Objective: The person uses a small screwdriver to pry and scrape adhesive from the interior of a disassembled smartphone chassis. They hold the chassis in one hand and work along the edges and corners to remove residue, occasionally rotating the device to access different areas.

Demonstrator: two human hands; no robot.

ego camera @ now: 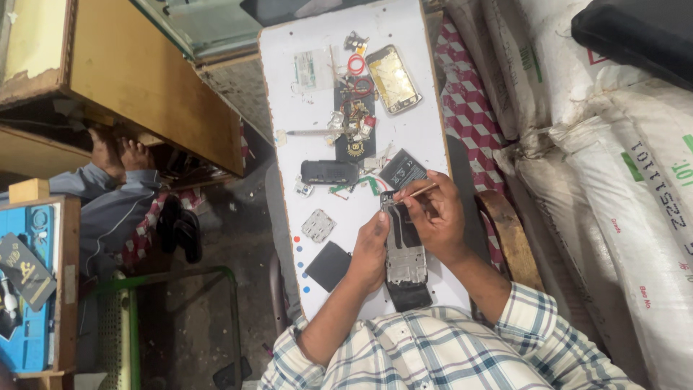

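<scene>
Two hands work on an opened dark phone body (404, 253) at lower centre of the white surface (303, 108).
Left hand (370, 249) grips its edge; right hand (437, 217) pinches a thin stick-like tool (421, 191) over its top end.

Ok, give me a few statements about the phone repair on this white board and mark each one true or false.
1. The left hand steadies the opened phone. True.
2. The right hand is empty. False: it holds a thin tool at the phone's top end.
3. A second phone lies at the far end of the white board. True.
4. The black cover lies right of the opened phone. False: it lies left of it.
</scene>
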